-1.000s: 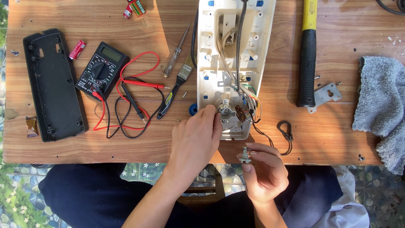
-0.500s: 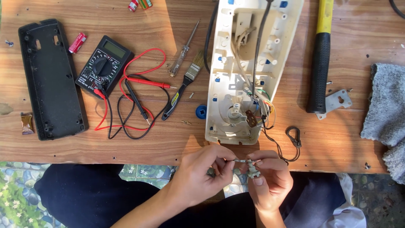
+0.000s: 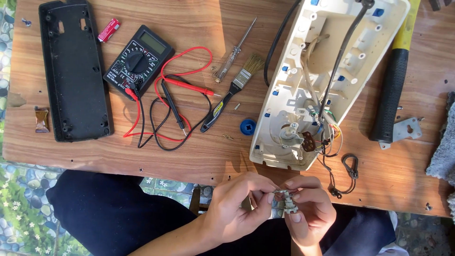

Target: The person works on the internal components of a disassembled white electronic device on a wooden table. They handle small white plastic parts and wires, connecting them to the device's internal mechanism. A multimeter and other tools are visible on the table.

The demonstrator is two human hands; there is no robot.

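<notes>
Just off the near edge of the counter (image 3: 142, 161), above the lap, the left hand (image 3: 237, 204) and right hand (image 3: 305, 211) pinch one small metal part (image 3: 287, 201) between curled fingertips. Beyond it lies the opened white casing (image 3: 327, 85), with the brush (image 3: 232, 95) and multimeter (image 3: 137, 61) further left.
</notes>
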